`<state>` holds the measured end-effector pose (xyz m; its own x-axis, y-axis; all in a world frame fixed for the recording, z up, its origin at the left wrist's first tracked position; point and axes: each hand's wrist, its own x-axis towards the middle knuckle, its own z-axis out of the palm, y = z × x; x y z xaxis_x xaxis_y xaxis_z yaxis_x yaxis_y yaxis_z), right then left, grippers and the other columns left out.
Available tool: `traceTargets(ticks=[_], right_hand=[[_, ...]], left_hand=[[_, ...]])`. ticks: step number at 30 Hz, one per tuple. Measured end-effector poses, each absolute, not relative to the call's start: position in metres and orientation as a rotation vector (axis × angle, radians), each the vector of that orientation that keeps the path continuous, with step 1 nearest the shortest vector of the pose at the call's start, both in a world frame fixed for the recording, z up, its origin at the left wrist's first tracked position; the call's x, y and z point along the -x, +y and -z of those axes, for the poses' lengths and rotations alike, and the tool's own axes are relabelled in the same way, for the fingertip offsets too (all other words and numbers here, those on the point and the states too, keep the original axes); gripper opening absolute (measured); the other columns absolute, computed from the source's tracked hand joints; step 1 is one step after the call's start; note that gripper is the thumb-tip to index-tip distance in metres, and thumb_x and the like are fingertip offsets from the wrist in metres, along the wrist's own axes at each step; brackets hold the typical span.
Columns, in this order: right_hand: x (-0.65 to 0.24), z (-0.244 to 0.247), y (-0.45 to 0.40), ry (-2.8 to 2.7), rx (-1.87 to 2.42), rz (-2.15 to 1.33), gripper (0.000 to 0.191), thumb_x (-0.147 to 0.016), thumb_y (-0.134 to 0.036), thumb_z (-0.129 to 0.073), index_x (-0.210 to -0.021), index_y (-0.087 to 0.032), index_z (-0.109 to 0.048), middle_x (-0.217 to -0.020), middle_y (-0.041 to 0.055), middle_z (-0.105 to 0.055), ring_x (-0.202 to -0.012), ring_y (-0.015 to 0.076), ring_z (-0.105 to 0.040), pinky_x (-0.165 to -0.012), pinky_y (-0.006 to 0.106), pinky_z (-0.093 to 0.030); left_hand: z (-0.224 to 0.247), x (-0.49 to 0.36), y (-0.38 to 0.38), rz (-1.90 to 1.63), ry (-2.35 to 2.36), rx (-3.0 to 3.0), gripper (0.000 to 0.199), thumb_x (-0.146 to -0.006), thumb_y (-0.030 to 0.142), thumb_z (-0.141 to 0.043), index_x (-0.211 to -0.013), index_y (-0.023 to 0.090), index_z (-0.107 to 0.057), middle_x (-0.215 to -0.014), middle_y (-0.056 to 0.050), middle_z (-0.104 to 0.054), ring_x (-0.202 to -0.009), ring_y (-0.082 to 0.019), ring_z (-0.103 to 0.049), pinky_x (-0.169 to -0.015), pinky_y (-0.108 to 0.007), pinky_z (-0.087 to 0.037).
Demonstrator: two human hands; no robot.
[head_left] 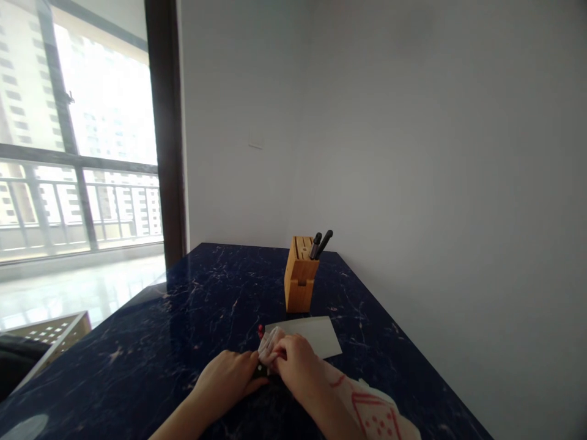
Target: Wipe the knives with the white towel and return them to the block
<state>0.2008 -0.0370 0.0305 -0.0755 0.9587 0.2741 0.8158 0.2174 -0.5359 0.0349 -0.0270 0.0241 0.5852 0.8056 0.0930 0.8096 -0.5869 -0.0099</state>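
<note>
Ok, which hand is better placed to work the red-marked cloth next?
Likely the right hand: it grips the cloth, which trails off to that side; the left hand holds a dark object.

pale walls (413, 153), a big window (105, 110) (glaringly bright) at left.

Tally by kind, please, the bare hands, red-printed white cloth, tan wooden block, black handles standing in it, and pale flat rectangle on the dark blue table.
Bare left hand and bare right hand: 2
Red-printed white cloth, bunched part at hands included: 1
Tan wooden block: 1
Black handles standing in the block: 2
Pale flat rectangle: 1
Total: 7
</note>
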Motion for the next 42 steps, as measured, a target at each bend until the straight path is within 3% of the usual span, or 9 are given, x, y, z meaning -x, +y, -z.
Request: traceTargets(ticks=[5,11,16,29,36,42], right_hand=[[-0.203,-0.031,-0.036,-2.02,1.602,-0.517,0.015,-0.064,-0.014,-0.053,-0.065,-0.02,-0.067,-0.065,0.0009,-0.065,-0.061,0.0129,-0.057,-0.056,0.02,-0.036],[-0.199,-0.029,-0.036,-1.854,1.593,-0.372,0.013,-0.067,-0.015,-0.051,-0.067,-0.019,-0.064,-0.075,0.003,-0.065,-0.076,0.0153,-0.058,-0.066,0.021,-0.038],[-0.202,-0.023,-0.033,-1.859,1.564,-0.586,0.012,-0.067,-0.017,-0.051,-0.063,-0.019,-0.062,-0.067,0.0011,-0.065,-0.064,0.013,-0.059,-0.056,0.019,-0.037],[-0.198,-0.022,-0.029,-1.774,1.422,-0.517,0.013,-0.069,-0.015,-0.049,-0.064,-0.017,-0.061,-0.07,0.0016,-0.064,-0.066,0.0121,-0.058,-0.059,0.019,-0.038],[-0.202,-0.017,-0.03,-1.844,1.595,-0.569,0.011,-0.064,-0.013,-0.05,-0.06,-0.019,-0.059,-0.063,0.0002,-0.062,-0.058,0.0124,-0.056,-0.054,0.02,-0.036],[-0.2,-0.018,-0.03,-1.857,1.595,-0.385,0.012,-0.065,-0.013,-0.05,-0.063,-0.019,-0.06,-0.073,0.0021,-0.063,-0.072,0.0145,-0.057,-0.064,0.021,-0.037]], left_hand=[[-0.024,-0.035,-0.027,0.142,-1.469,2.773,0.047,-0.084,0.054,-0.028,-0.094,0.02,-0.058,-0.084,-0.008,-0.066,-0.077,-0.022,-0.064,-0.067,-0.029,-0.046],[-0.024,-0.036,-0.028,0.138,-1.393,2.733,0.05,-0.084,0.054,-0.025,-0.094,0.019,-0.058,-0.083,-0.008,-0.066,-0.073,-0.024,-0.064,-0.064,-0.031,-0.047],[-0.022,-0.036,-0.026,0.149,-1.392,2.736,0.051,-0.084,0.055,-0.024,-0.093,0.019,-0.058,-0.083,-0.007,-0.066,-0.074,-0.023,-0.064,-0.064,-0.031,-0.047],[-0.021,-0.038,-0.026,0.168,-1.393,2.686,0.049,-0.085,0.051,-0.025,-0.091,0.017,-0.059,-0.081,-0.008,-0.065,-0.072,-0.023,-0.064,-0.063,-0.03,-0.047],[-0.018,-0.041,-0.028,0.138,-1.344,2.681,0.046,-0.086,0.05,-0.026,-0.089,0.016,-0.059,-0.079,-0.007,-0.065,-0.07,-0.022,-0.064,-0.061,-0.03,-0.048],[-0.019,-0.039,-0.026,0.126,-1.331,2.66,0.046,-0.086,0.049,-0.025,-0.092,0.017,-0.058,-0.081,-0.008,-0.065,-0.069,-0.024,-0.064,-0.059,-0.033,-0.048]])
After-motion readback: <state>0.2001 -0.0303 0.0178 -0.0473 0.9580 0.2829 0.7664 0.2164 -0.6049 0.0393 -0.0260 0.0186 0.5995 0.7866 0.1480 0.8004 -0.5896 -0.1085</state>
